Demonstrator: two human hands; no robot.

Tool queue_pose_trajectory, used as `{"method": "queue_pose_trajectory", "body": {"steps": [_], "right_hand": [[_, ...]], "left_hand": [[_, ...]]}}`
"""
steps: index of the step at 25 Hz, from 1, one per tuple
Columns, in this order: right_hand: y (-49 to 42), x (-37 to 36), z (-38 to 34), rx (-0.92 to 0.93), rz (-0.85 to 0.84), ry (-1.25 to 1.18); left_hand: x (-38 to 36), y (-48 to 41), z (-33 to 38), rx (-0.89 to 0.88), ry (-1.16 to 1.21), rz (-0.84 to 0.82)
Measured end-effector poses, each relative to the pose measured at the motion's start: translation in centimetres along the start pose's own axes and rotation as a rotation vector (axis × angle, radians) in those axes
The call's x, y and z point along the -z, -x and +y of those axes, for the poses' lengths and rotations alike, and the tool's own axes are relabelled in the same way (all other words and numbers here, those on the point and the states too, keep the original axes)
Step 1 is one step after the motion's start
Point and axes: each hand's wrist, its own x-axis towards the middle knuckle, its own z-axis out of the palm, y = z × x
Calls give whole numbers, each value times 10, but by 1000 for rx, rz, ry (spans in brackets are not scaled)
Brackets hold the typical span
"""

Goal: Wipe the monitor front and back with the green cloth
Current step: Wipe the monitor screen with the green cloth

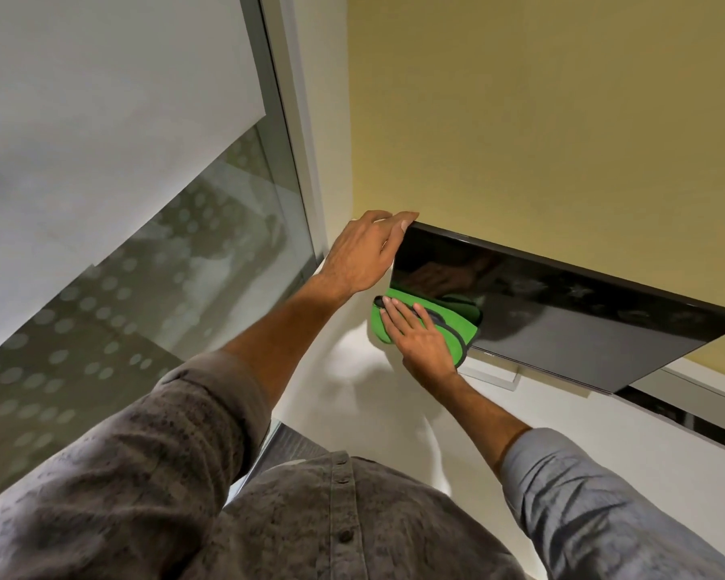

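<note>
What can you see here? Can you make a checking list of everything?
Surface: white desk, bare where visible.
Job's things: monitor, screen dark; green cloth pressed on its lower left corner.
Clutter: nothing seen.
Grippers: left hand grips the monitor's top left corner; right hand lies flat on the cloth.
Cables: nothing seen.
Surroundings: yellow wall behind; window with a dotted pane at left.

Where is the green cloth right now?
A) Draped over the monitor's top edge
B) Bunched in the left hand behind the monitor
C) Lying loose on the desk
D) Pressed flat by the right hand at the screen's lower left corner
D: the right hand lies flat on the green cloth against the monitor at its lower left corner, while the left hand steadies the top corner.
</note>
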Motion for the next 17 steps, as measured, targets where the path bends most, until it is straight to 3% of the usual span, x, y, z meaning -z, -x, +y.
{"method": "queue_pose_trajectory", "body": {"steps": [6,9,13,15,17], "right_hand": [[7,-40,-17,-47,-210,-126],[-3,-26,-28,-108,-230,-188],[7,-14,-20,-90,-416,-175],[25,-13,-11,-65,-387,-172],[41,1,-3,-30,-233,-132]], "left_hand": [[6,3,3,-18,-46,-27],[5,1,-3,-22,-60,-25],[1,-3,3,-55,-60,-28],[0,-2,2,-49,-45,-23],[-3,1,0,-55,-21,-19]]}}
